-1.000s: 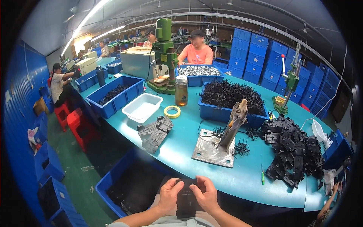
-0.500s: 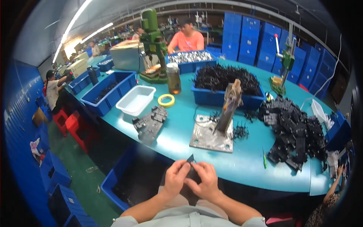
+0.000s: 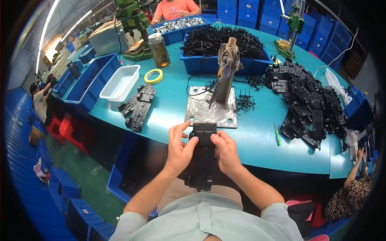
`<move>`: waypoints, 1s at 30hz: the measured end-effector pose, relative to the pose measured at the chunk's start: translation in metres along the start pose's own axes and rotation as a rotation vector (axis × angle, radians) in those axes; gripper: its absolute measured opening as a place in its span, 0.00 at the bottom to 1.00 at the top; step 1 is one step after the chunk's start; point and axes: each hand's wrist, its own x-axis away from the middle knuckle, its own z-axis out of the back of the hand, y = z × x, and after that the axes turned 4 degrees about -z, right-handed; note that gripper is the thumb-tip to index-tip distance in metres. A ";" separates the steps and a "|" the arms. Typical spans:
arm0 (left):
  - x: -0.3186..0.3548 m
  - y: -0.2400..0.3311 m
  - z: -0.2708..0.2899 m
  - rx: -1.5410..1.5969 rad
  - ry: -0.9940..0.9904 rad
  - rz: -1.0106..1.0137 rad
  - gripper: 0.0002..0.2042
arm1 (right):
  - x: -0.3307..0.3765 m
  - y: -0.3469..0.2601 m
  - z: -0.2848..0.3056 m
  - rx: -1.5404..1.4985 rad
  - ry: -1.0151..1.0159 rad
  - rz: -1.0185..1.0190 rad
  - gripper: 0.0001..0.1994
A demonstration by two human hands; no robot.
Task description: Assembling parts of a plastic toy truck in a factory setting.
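Note:
A long black moulded plastic part [image 3: 202, 154] is held upright before me at the table's front edge, its far end close to a metal base plate [image 3: 197, 105]. My left hand [image 3: 178, 146] has its thumb on the part's left edge, with the index finger stretched out past it. On the opposite edge my right hand [image 3: 227, 149] grips with the thumb on top and the fingers curled. From the plate rises a metal post [image 3: 223, 86] wrapped in cloth at its top. Small black branched pieces [image 3: 243, 102] lie beside the post.
Similar black parts are piled [image 3: 303, 100] on the right, and a few [image 3: 138, 106] lie left. Around them are a green-handled tool [image 3: 277, 134], yellow tape [image 3: 153, 76], a white tray [image 3: 109, 93], a bottle [image 3: 159, 54] and a blue bin [image 3: 247, 65] of black pieces. A co-worker [image 3: 173, 9] sits opposite.
My hands have come up toward the metal plate. The black part, seen thin and edge-on before, now shows its broad face. My view has tilted downward.

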 end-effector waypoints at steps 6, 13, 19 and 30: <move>-0.018 -0.021 0.001 1.027 -0.233 0.717 0.09 | -0.016 -0.011 0.014 -0.049 -0.070 -0.042 0.12; -0.041 -0.037 -0.008 1.147 -0.228 0.734 0.08 | -0.033 -0.038 0.027 0.041 -0.149 -0.143 0.09; -0.056 -0.052 -0.019 1.189 -0.248 0.755 0.08 | -0.053 -0.039 0.035 0.020 -0.164 -0.144 0.10; -0.068 -0.066 -0.033 1.236 -0.346 0.743 0.11 | -0.068 -0.034 0.052 -0.004 -0.235 -0.107 0.09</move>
